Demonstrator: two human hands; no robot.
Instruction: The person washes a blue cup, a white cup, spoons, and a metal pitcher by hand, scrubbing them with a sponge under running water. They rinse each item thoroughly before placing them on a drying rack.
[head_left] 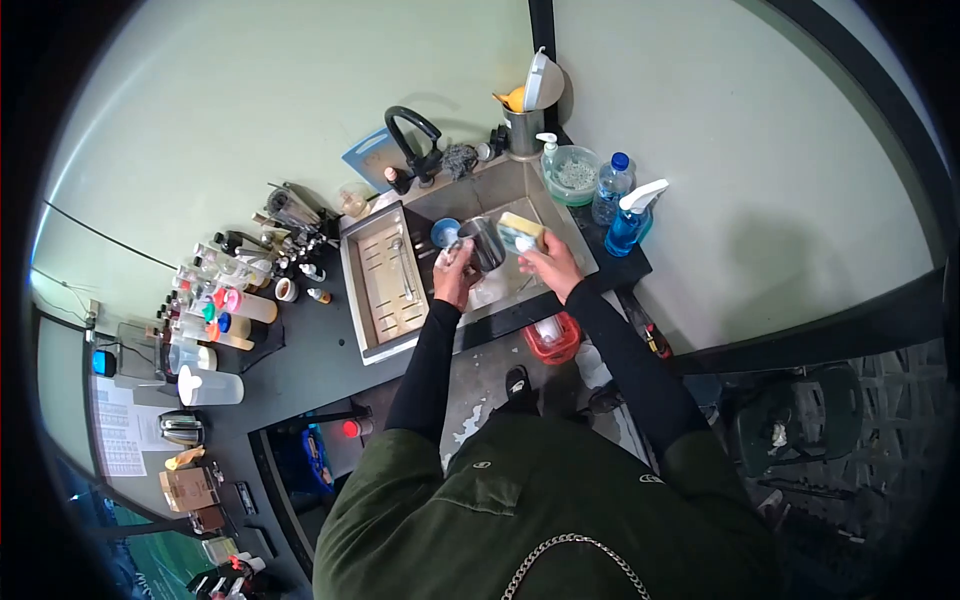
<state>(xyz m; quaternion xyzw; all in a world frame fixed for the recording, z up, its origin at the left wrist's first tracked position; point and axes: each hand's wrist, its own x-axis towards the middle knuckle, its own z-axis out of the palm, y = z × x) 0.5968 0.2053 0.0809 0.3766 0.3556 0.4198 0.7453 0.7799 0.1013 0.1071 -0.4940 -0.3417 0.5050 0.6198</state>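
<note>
Over the sink point(545, 225), my left hand point(456, 275) is closed on a dark metal cup point(482, 243), whose side faces up. White foam shows on my left fingers. Just right of the cup, my right hand point(552, 265) grips a yellow sponge point(522, 227) with foam on its underside. The sponge and cup are close but apart. A blue round bowl point(445, 233) lies in the basin behind my left hand. On the left part of the sink sits a slotted beige tray point(390, 285) with a long metal utensil point(403, 267) on it.
Behind the sink stands a black faucet point(412, 140). At the right are a soap-filled tub point(574, 172), a water bottle point(611, 190) and a blue spray bottle point(627, 228). Several bottles point(235, 300) crowd the left counter. A red basket point(553, 340) is below the sink edge.
</note>
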